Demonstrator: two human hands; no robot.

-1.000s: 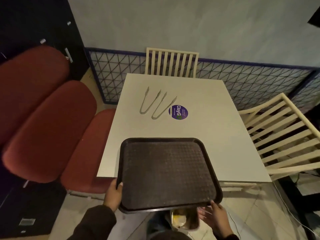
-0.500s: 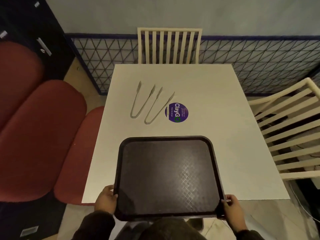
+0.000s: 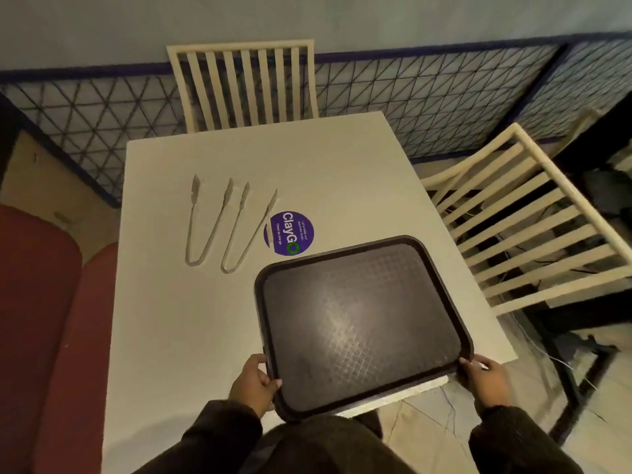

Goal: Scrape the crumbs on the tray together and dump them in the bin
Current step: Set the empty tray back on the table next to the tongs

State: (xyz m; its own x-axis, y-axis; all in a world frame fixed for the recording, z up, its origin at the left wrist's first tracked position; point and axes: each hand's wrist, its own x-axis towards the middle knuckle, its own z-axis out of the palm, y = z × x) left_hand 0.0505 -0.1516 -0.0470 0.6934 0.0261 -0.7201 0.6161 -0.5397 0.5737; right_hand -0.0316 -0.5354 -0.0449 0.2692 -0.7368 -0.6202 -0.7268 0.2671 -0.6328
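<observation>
Pale wall (image 3: pixel 376 18) at back, lower part covered by dark blue triangle-lattice panel (image 3: pixel 427 97). Red padded bench (image 3: pixel 37 319) far out beyond left hand's side. White square table (image 3: pixel 191 336) filling centre, matte, bare apart from few items. Cream slatted chair (image 3: pixel 242 83) at table's far edge, well ahead of both grips. Second cream slatted chair (image 3: pixel 526 230) out past right hand, angled, cables on floor under it. Tiled floor (image 3: pixel 427 429) between and below the hands, at table's near corner.

Dark brown tray (image 3: pixel 362 323) between the two grips, rectangular with rounded corners, raised rim, cross-hatched textured base with dull sheen in middle. Turned slightly askew to table edge, near corner overhanging table toward the body. Resting or just lifted: cannot tell. No crumbs discernible on base, too dim to be sure.

Left hand (image 3: pixel 253 381) clamped on tray's near-left rim, thumb over top. Right hand (image 3: pixel 485 374) clamped on near-right corner, fingers curled round rim. Dark sleeves on both arms.

Two metal tongs (image 3: pixel 219 227) side by side ahead of left grip, well apart from tray, lying open, tips pointing away. Round purple sticker (image 3: pixel 289 234) just beyond tray's far-left corner, reading "ClayGO".
</observation>
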